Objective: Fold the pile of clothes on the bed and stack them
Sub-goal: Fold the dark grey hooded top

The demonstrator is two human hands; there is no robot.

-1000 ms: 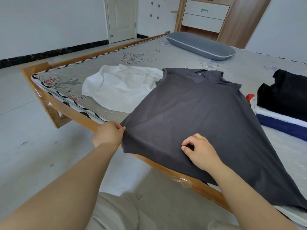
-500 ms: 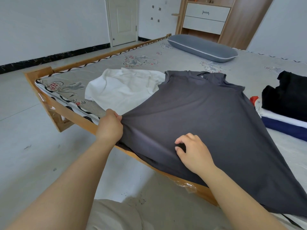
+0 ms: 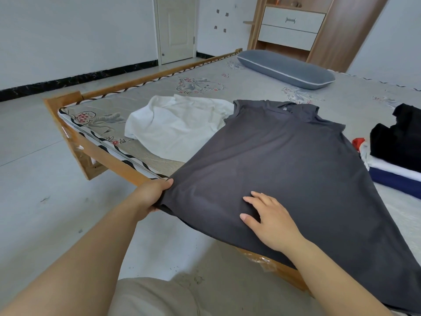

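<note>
A dark grey shirt (image 3: 280, 160) lies spread face down on the bed (image 3: 257, 92), collar away from me, with its hem hanging over the near wooden rail. My left hand (image 3: 150, 195) grips the shirt's lower left corner at the bed's edge. My right hand (image 3: 271, 220) rests flat on the hem area, fingers spread and fairly straight. A crumpled white garment (image 3: 180, 126) lies to the left of the shirt, partly under it. At the right edge sits a stack of folded clothes (image 3: 398, 156), black on top of white and navy.
A long grey pillow (image 3: 287, 69) lies at the far side of the bed. The wooden bed frame's corner (image 3: 68, 124) juts out at the left. A door and a wooden wardrobe with drawers (image 3: 293, 26) stand behind. Grey tiled floor lies to the left.
My right hand has uncurled from pinching the hem and now lies flat on the fabric. My left hand still holds the corner, and the shirt lies smoother.
</note>
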